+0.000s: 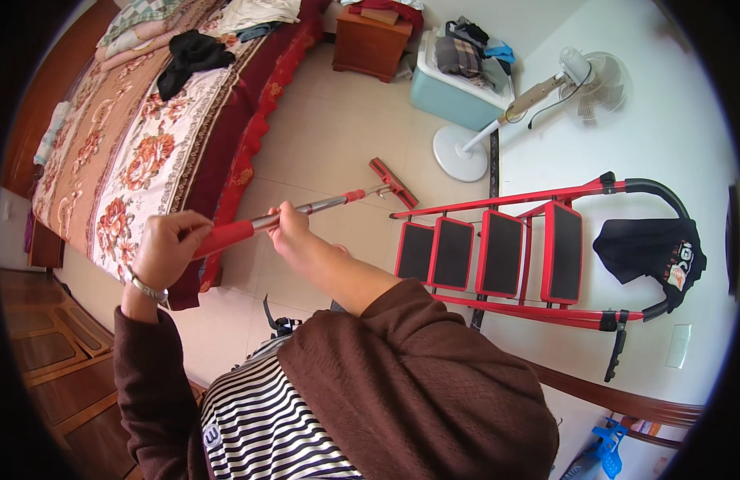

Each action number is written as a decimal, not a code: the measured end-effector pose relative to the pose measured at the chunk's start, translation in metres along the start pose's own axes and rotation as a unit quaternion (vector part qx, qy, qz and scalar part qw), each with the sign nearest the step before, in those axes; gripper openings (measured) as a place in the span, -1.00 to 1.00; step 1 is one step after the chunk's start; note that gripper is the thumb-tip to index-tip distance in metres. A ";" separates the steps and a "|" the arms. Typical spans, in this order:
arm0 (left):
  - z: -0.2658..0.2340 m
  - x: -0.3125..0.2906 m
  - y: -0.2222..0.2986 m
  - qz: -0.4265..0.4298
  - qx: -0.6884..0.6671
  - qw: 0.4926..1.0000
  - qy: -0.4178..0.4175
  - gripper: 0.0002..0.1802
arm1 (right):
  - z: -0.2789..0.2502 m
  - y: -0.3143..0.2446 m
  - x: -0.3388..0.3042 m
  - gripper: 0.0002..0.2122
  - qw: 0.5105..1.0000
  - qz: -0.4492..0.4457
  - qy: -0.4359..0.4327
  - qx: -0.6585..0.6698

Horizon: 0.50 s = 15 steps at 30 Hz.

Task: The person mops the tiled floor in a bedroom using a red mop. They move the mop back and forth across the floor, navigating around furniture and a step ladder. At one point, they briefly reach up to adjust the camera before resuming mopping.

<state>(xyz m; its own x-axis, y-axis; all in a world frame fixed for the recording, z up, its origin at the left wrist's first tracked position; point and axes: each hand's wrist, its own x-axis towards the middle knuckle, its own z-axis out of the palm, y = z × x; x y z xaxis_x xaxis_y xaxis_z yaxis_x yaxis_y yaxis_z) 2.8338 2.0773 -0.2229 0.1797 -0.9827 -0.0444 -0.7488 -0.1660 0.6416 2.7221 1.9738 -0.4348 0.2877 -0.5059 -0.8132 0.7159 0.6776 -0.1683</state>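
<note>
A mop (326, 203) with a silver pole and red grip slants across the middle of the view, its flat red head (394, 182) resting on the tiled floor. My left hand (170, 246), with a metal watch at the wrist, is closed at the top end of the red grip. Farther down, my right hand (290, 230) wraps round the pole just past the grip. The palm side of my left hand is partly hidden.
A bed (152, 152) with floral covers lies at the left. A red stepladder (498, 252) with a dark shirt (654, 252), a white standing fan (462, 154) and a blue tub (454, 94) line the right. A wooden nightstand (370, 48) stands behind.
</note>
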 end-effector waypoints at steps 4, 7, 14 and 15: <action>0.016 0.051 0.008 0.031 0.039 0.999 -0.022 -0.87 | -0.003 -0.039 0.018 -0.88 0.998 -0.037 0.004 0.059; 0.042 0.081 0.006 0.100 0.032 0.994 -0.023 -0.89 | -0.014 -0.068 0.038 -0.89 0.993 -0.059 0.035 0.097; 0.059 0.134 0.007 0.106 0.039 0.993 -0.035 -0.87 | 0.000 -0.110 0.072 -0.86 0.990 -0.072 0.028 0.122; 0.059 0.133 0.003 0.101 0.055 0.992 -0.046 -0.85 | 0.002 -0.108 0.073 -0.85 0.991 -0.075 0.033 0.105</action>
<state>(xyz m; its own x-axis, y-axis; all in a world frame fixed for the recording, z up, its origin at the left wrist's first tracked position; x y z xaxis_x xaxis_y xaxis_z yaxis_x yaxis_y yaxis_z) 2.8177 1.9411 -0.2715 -0.0359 -0.9993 0.0042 -0.8299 0.0322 0.5569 2.6670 1.8621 -0.4747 0.1300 -0.5515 -0.8240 0.8662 0.4676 -0.1763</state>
